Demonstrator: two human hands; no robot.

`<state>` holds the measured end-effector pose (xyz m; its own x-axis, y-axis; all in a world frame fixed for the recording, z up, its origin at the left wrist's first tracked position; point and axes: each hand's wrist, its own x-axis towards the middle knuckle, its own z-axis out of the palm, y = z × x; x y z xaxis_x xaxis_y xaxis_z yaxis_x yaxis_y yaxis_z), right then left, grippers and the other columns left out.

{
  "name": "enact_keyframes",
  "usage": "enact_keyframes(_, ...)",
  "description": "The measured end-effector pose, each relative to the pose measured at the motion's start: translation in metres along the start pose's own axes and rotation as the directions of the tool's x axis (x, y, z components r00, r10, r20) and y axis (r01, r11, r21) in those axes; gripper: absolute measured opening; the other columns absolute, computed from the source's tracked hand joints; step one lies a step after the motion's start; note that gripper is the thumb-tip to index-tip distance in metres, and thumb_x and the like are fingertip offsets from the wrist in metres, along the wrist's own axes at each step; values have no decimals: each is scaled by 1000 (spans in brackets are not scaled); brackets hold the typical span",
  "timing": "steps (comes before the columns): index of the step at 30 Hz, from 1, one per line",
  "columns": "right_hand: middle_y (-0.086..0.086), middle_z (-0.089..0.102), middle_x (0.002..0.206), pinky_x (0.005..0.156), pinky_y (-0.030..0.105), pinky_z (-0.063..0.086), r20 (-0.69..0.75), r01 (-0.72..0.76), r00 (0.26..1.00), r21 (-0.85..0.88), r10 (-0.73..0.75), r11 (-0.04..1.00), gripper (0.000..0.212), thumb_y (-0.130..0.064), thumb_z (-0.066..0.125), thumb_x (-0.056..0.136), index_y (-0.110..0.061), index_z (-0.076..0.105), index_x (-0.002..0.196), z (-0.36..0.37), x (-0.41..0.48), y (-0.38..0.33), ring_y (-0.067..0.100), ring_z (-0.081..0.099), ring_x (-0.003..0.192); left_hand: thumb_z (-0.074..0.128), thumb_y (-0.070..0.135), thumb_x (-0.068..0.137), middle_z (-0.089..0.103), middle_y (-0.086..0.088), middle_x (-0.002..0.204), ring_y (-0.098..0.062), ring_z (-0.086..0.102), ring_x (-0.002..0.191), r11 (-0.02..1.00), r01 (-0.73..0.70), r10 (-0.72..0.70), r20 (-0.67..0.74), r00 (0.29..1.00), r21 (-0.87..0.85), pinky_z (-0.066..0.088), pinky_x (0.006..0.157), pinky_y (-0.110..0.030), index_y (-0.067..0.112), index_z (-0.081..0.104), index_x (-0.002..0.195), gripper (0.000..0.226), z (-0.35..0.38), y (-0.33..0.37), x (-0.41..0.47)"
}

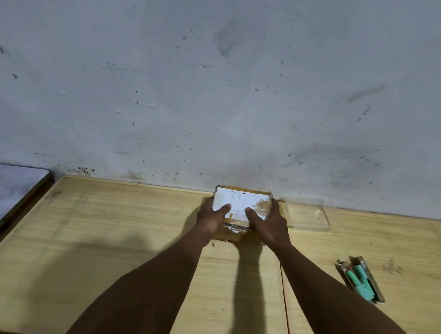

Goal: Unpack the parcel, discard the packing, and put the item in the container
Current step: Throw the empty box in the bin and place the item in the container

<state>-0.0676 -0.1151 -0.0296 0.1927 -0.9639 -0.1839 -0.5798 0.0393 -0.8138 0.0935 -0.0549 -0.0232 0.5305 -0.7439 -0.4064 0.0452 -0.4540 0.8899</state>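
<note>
Wall [219,76]: I see pale, scuffed plaster rising straight from the table's far edge; the parcel sits close against it.
Table [106,237]: light wood, with a seam running front to back on my right side; it carries everything here.
Clear tray [308,214]: a see-through shallow container at the far edge, just beside the parcel on its right. I judge this is where the item should end up, so it is kept within easy reach.
Parcel [241,210]: a small cardboard box at the far edge, mid-table, white label on top, partly torn, tape frayed along the near side. Still shut, so unpacking is barely begun.
Left hand [211,218]: curled round the box's left end, thumb pressed on the label, gripping.
Right hand [267,221]: clasping the right end the same way, thumb on top. I think both thumbs brace the lid to lift or pry it.
Green pack [361,278]: a small packet with green pieces, near the right edge, well apart, untouched.
</note>
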Motion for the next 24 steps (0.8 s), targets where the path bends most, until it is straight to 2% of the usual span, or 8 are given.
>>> enact_keyframes(2,2,62,133,100,44,48,-20,-1,1000,-7,1,1000,88,-66,66,76,-27,32,148,-11,-24,-7,29,59,120,66,36,88,65,2,121,-22,63,105,999,-23,22,-15,1000,-23,52,94,-42,26,53,131,47,-4,3,-25)
enact_keyframes(7,0,65,128,97,45,50,-71,-45,997,-59,41,997,98,-83,54,69,-31,28,148,-31,-109,-15,27,61,116,67,41,82,64,9,119,-18,63,105,996,-72,72,-15,997,-47,53,94,-43,34,51,130,51,-16,-10,-104)
enact_keyframes(9,-3,67,124,93,42,51,-85,-56,995,-70,50,996,94,-81,55,71,-33,28,147,-37,-150,-9,25,63,112,65,42,82,64,8,120,-18,63,105,996,-80,80,-6,997,-42,53,93,-44,34,51,129,50,-17,-26,-139)
enact_keyframes(12,-9,66,115,85,37,51,-112,-96,990,-101,85,990,84,-74,59,77,-35,29,145,-46,-211,5,22,65,106,62,34,87,65,3,119,-19,63,103,998,-66,66,4,998,-7,50,92,-36,27,53,129,44,-15,-52,-191)
enact_keyframes(15,-6,67,119,84,34,51,-152,-145,980,-111,128,983,83,-72,60,79,-34,29,145,-49,-274,29,22,65,107,62,33,90,65,4,118,-18,62,99,998,-26,22,65,998,50,46,84,-28,24,53,130,42,-14,-83,-238)
enact_keyframes(18,-3,65,127,90,37,52,-201,-231,958,-115,205,966,87,-76,57,78,-34,25,148,-47,-327,63,24,63,113,63,26,91,62,6,112,-16,59,94,997,5,-14,113,993,76,42,82,-25,23,52,132,42,-8,-111,-277)
enact_keyframes(22,3,62,134,95,42,51,-208,-357,920,-103,331,928,93,-76,56,76,-34,20,151,-43,-368,106,30,60,119,65,29,87,63,7,120,-18,63,103,990,60,-82,173,982,128,51,94,-34,25,50,136,51,6,-152,-307)
enact_keyframes(24,6,61,135,95,42,49,-189,-407,905,-122,381,905,92,-75,56,78,-32,22,151,-39,-379,129,32,59,120,65,31,86,66,2,123,-21,65,104,977,110,-143,176,974,184,52,93,-36,24,51,135,51,13,-175,-316)
